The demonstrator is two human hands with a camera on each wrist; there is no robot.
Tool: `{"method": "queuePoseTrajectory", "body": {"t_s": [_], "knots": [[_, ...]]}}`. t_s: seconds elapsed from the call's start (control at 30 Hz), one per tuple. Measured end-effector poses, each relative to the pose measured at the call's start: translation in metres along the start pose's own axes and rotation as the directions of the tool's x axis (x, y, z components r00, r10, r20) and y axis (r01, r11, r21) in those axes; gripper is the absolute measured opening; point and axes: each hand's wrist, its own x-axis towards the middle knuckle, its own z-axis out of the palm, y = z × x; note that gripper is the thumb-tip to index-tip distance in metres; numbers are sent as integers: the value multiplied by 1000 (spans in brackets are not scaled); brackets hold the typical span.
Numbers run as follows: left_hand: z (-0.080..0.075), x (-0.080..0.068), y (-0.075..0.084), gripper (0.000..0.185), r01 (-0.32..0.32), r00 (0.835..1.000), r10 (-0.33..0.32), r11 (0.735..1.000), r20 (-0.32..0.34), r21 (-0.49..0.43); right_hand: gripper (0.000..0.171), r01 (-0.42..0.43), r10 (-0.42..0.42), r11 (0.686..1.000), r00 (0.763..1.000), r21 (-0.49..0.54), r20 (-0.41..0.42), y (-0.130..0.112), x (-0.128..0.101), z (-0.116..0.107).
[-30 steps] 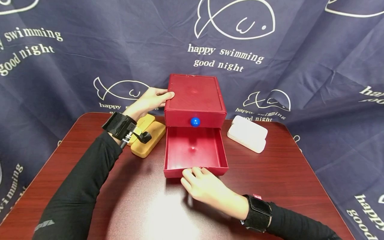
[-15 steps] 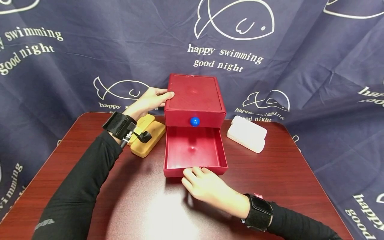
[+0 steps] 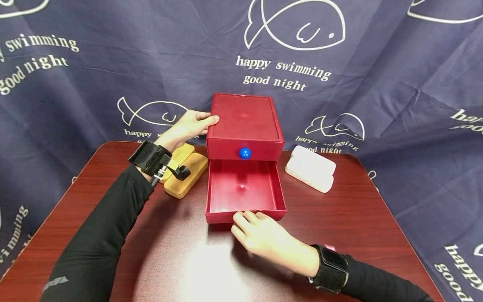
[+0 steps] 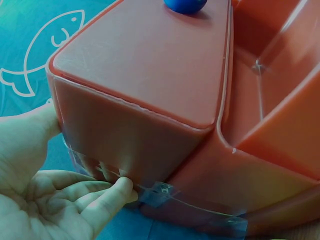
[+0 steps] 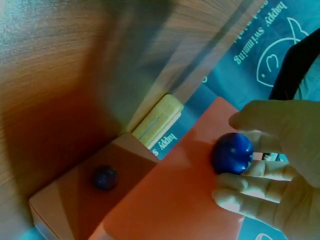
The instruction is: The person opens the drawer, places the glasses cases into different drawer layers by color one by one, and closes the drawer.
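Red drawer box (image 3: 244,121) stands mid-table, toward the far edge of the table (image 3: 339,218). Its lower drawer (image 3: 243,191) is pulled out toward the person; the upper drawer is closed, blue knob (image 3: 245,153) showing.

Left hand (image 3: 186,126) presses against the box's left side, thumb on the top edge, fingers (image 4: 107,192) low on the wall.

Right hand (image 3: 260,235) is at the drawer's front wall, fingers curled around the lower knob (image 5: 232,152), just touching it.

Yellow case (image 3: 185,170) lies just left of the box, white case (image 3: 311,167) near on the right. Bare tabletop in front of the drawer.
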Motion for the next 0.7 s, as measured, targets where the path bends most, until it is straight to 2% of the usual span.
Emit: {"method": "queuePoseTrajectory", "body": {"t_s": [0.17,0.27,0.47,0.6,0.7], "knots": [[0,0,0,70,3,1000,-3,1000,-3,6,7,-6,6,1000,1000,12,-21,4,2,-9],[0,-1,0,69,1,1000,-1,1000,-4,1,6,-21,24,998,998,59,-58,7,3,-15],[1,0,0,68,-3,1000,3,1000,-4,2,24,-73,93,977,992,198,-91,21,3,-28],[1,-1,0,69,-3,1000,3,1000,-6,5,25,-122,154,958,982,259,-106,38,2,-40],[1,-1,0,70,-1,1000,1,1000,-5,2,25,-169,214,948,965,269,-150,54,1,-48]]}}
